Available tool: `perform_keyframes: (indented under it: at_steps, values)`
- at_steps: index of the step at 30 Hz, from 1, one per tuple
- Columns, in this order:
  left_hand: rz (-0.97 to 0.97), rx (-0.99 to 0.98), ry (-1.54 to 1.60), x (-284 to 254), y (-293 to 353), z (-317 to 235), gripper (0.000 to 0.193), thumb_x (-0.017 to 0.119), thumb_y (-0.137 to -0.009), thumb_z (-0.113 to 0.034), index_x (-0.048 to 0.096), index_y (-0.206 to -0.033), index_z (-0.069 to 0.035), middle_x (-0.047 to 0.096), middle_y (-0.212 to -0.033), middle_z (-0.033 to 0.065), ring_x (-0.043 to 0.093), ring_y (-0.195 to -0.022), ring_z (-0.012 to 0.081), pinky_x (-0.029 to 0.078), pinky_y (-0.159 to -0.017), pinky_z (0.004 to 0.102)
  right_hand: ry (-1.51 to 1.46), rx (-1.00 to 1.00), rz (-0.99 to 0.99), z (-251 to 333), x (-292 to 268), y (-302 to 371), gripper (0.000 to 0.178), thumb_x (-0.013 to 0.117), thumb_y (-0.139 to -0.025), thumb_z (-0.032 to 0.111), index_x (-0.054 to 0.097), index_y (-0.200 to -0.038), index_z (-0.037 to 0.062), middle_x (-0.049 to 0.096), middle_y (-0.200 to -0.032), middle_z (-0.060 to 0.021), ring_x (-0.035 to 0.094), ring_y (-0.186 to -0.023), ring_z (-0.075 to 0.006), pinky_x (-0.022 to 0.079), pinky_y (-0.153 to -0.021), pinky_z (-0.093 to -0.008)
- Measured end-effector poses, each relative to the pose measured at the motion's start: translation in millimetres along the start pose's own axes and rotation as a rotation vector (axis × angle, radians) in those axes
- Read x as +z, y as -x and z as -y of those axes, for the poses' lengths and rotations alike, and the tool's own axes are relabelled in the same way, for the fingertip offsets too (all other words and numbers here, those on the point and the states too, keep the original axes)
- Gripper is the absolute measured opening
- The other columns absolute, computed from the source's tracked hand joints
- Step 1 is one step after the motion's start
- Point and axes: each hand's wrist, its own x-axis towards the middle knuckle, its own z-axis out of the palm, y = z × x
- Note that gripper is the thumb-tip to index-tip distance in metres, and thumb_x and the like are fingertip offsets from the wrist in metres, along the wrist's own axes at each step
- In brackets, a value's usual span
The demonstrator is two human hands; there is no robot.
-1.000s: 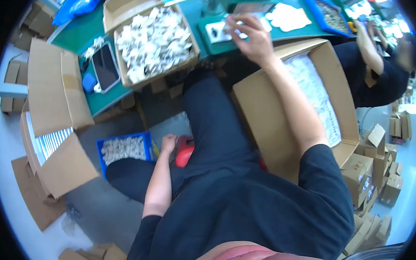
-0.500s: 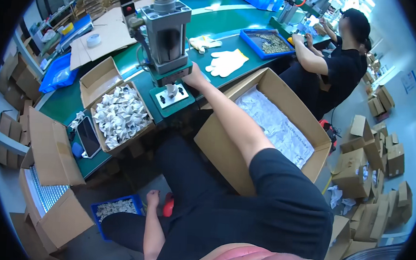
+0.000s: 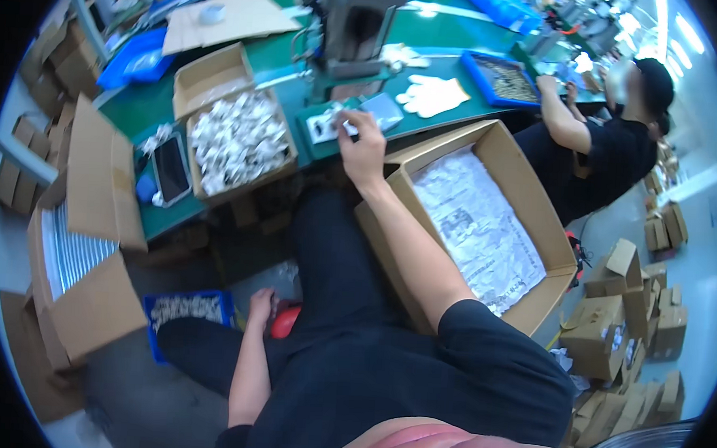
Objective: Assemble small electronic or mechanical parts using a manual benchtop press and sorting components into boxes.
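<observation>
My right hand (image 3: 364, 150) reaches over the metal plate (image 3: 321, 128) at the base of the bench press (image 3: 357, 33). Thumb and fingers pinch together around a small silvery part (image 3: 350, 129), blurred and mostly covered by them. Low beside my thigh, my left hand (image 3: 262, 307) is closed; whatever it may hold is hidden. Left of the press, an open cardboard box (image 3: 291, 142) is heaped with folded silvery-white parts (image 3: 240, 141). Close to my right forearm stands a large carton (image 3: 531, 178) lined with a printed plastic sheet (image 3: 480, 230).
White gloves (image 3: 432, 96) and a blue tray of small parts (image 3: 504, 79) lie on the green bench. A phone (image 3: 171, 168) sits left of the parts box. A co-worker (image 3: 615, 132) works at right. A blue bin (image 3: 154, 339) and an open carton (image 3: 91, 291) stand lower left.
My right hand has left the side of the press and come down and toward me, over the plate. The view has shifted. My left hand stays closed by my thigh.
</observation>
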Motion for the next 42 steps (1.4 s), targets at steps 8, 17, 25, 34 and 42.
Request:
perform_keyframes:
  at_steps: [8, 17, 25, 34, 42]
  values:
    - [-0.088, 0.057, 0.093, -1, 12, -8, 0.023, 0.058, -0.099, -0.027, 0.069, -0.102, -0.007, 0.060, -0.072, -0.0010, 0.051, -0.053, 0.0084, 0.039, -0.044, 0.0248, 0.158, 0.059, -0.063, 12, 5, -17, 0.032, 0.082, -0.081, 0.015, 0.073, -0.109, 0.0033, 0.067, -0.092, -0.0101, 0.065, -0.082, -0.0246, 0.053, -0.078, -0.0364]
    - [-0.127, -0.022, 0.068, -10, 15, 3, 0.024, 0.059, -0.098, -0.027, 0.069, -0.103, -0.006, 0.062, -0.074, -0.0007, 0.052, -0.054, 0.0082, 0.041, -0.045, 0.0250, 0.054, -0.023, -0.439, 12, 40, 2, 0.030, 0.079, -0.082, 0.007, 0.072, -0.110, -0.0018, 0.070, -0.094, -0.0108, 0.067, -0.088, -0.0233, 0.053, -0.082, -0.0368]
    - [-0.105, -0.046, 0.062, -7, -10, 9, 0.027, 0.059, -0.099, -0.031, 0.068, -0.105, -0.007, 0.062, -0.074, -0.0006, 0.053, -0.054, 0.0082, 0.040, -0.045, 0.0252, -0.032, -0.264, -0.188, 102, 77, -12, 0.032, 0.079, -0.078, 0.002, 0.072, -0.110, 0.0008, 0.072, -0.105, -0.0139, 0.067, -0.096, -0.0279, 0.052, -0.088, -0.0359]
    - [0.376, -0.021, 0.628, 8, 30, -52, 0.030, 0.058, -0.104, -0.028, 0.058, -0.127, -0.008, 0.058, -0.088, 0.0000, 0.044, -0.064, 0.0066, 0.038, -0.055, 0.0227, -0.336, -0.272, 0.021, 108, 61, 102, 0.018, 0.072, -0.080, -0.002, 0.071, -0.097, 0.0013, 0.068, -0.082, -0.0127, 0.064, -0.076, -0.0283, 0.051, -0.072, -0.0334]
    - [0.671, -0.017, 0.734, 23, 41, -94, 0.033, 0.055, -0.106, -0.031, 0.053, -0.132, -0.010, 0.052, -0.086, -0.0019, 0.043, -0.065, 0.0056, 0.037, -0.057, 0.0219, -0.522, 0.240, 0.734, 100, 43, 195, 0.024, 0.075, -0.084, 0.007, 0.072, -0.106, -0.0001, 0.067, -0.094, -0.0122, 0.066, -0.082, -0.0266, 0.053, -0.078, -0.0342]
